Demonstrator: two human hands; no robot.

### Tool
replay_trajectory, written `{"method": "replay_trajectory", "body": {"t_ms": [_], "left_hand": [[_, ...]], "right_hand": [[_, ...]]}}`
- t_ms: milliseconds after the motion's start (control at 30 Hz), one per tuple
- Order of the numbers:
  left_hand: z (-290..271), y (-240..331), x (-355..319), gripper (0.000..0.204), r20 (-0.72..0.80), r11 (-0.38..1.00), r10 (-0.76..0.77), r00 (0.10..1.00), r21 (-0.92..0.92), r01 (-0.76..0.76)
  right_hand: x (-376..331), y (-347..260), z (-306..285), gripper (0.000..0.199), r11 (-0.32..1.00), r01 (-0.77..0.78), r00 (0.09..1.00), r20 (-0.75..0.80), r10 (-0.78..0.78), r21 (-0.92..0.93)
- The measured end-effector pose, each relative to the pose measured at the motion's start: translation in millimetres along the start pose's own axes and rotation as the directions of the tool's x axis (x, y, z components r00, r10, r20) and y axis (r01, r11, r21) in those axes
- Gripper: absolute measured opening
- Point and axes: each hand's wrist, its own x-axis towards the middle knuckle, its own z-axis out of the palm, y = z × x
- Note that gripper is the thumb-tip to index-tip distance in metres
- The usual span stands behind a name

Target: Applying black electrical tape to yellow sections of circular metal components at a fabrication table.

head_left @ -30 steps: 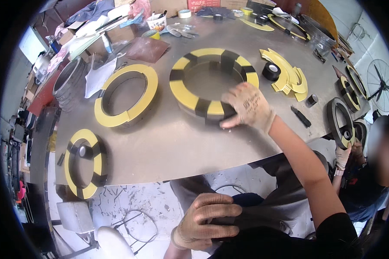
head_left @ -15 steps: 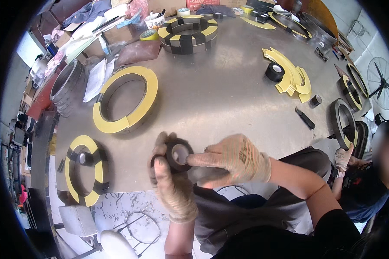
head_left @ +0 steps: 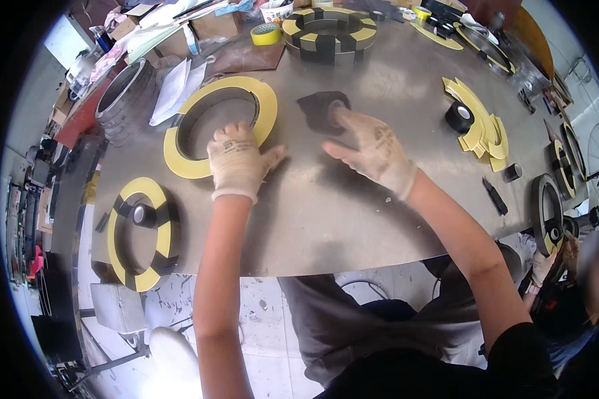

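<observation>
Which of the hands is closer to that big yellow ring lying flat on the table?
Left. The left hand rests on the lower rim of the big yellow ring, touching it. The right hand is off to the ring's right, on a black roll of tape.

Your grey metal table (head_left: 353, 213) carries a split yellow ring (head_left: 199, 126), a yellow-and-black ring (head_left: 140, 233) at the left edge, another (head_left: 329, 30) at the far side, a black tape roll (head_left: 459, 116) and yellow curved pieces (head_left: 479, 126).
</observation>
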Motion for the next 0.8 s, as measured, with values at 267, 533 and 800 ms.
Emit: {"method": "replay_trajectory", "body": {"t_ms": [267, 533, 800], "left_hand": [[12.7, 12.6, 5.0, 0.049, 0.152, 0.979, -0.134, 0.979, -0.130, 0.154], [-22.1, 51.0, -133.5, 0.053, -0.062, 0.865, 0.264, 0.963, -0.427, -0.264], [-54.5, 136.3, -196.9, 0.048, -0.078, 0.666, 0.658, 0.749, -0.405, -0.627]], "right_hand": [[80.9, 16.9, 72.6, 0.036, 0.900, 0.427, 0.902, 0.104, -0.418, -0.082], [-64.3, -35.6, -13.3, 0.038, 0.923, 0.383, 0.884, 0.280, -0.375, 0.025], [-201.8, -54.9, -97.0, 0.030, 0.992, 0.089, 0.932, 0.343, -0.116, 0.091]]}}
